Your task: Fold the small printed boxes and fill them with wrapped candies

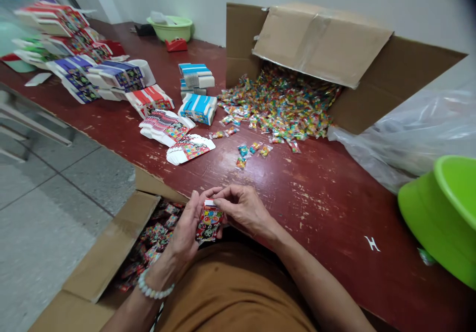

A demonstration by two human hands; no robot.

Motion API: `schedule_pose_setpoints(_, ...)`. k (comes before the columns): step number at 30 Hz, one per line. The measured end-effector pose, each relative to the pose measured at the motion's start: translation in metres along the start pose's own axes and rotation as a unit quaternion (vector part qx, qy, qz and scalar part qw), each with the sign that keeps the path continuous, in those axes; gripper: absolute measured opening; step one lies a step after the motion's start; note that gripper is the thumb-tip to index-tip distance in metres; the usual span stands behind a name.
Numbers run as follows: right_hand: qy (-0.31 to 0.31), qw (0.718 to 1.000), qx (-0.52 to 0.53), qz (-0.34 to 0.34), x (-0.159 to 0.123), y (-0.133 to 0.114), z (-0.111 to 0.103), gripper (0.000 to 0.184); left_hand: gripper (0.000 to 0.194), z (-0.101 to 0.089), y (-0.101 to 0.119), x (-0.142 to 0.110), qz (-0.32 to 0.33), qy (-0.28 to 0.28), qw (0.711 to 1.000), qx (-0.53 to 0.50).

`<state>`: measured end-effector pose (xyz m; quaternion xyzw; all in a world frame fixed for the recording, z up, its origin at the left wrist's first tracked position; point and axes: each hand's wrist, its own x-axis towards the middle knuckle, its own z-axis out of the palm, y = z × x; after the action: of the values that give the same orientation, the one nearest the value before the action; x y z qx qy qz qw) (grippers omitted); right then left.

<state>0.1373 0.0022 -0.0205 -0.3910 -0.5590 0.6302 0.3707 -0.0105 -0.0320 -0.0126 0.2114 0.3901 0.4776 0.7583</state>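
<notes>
A small red and black candy box (209, 224) is held in front of my body at the table's front edge. My left hand (189, 223) is wrapped round its left side and supports it. The fingers of my right hand (241, 207) pinch the white flap at the top end of the box. Just beyond my hands lie several wrapped candies (241, 162) with coloured pieces inside clear film. To the left of them, a fanned stack of flat printed cartons (191, 147) rests on the table.
A large cardboard box (320, 39) lies tipped, spilling a heap of wrapped candies (282, 104). Bundled cartons (199, 108) stand at the left. An open carton (111, 248) of filled boxes sits below the table edge. A green basin (427, 198) is at the right.
</notes>
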Motion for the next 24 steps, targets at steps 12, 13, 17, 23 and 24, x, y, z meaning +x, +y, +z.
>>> schedule_pose_setpoints(12, -0.056, 0.979, -0.141, -0.136, -0.001, 0.007, 0.000, 0.013, 0.037, -0.029, 0.002, -0.003, -0.011, 0.075, 0.996, 0.054)
schedule_pose_setpoints(13, -0.037, 0.985, -0.129, -0.110, 0.001, 0.010, 0.000, 0.017, 0.038, -0.042, 0.005, -0.008, 0.015, 0.104, 0.988, 0.114)
schedule_pose_setpoints(17, 0.037, 0.994, -0.101, -0.014, 0.010, 0.022, -0.002, 0.024, 0.048, -0.094, 0.034, -0.017, 0.153, 0.262, 0.844, 0.442)
schedule_pose_setpoints(23, 0.063, 0.973, -0.219, -0.028, 0.016, 0.032, -0.007, 0.015, 0.065, -0.085, 0.081, 0.062, 0.298, 0.230, 0.499, 0.781)
schedule_pose_setpoints(24, 0.066, 0.972, -0.224, -0.033, 0.016, 0.033, -0.007, 0.014, 0.067, -0.078, 0.086, 0.078, 0.287, 0.233, 0.459, 0.808)
